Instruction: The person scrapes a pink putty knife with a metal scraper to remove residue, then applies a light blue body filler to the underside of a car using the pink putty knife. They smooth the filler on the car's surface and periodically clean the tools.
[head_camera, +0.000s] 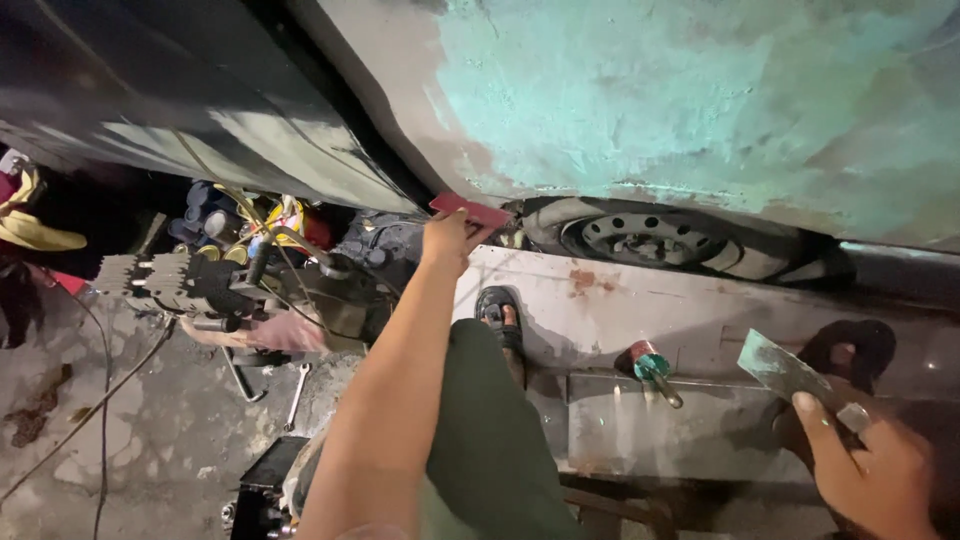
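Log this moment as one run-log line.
left hand: holds red spreader at car panel lower edge | right hand: holds putty knife | wheel below panel

Two hands are at work: the left hand (446, 240) on one red spreader (470, 210), the right hand (872, 470) with one metal scraper (783, 368). One wheel (650, 240), two sandalled feet, one wrench (297, 395) on the ground.

A small red spreader (470, 210), flat and rectangular, sits at centre frame, pressed against the lower edge of the green-filled panel. At lower right, a metal scraper (783, 368), smeared probably with green filler, tilts up-left.
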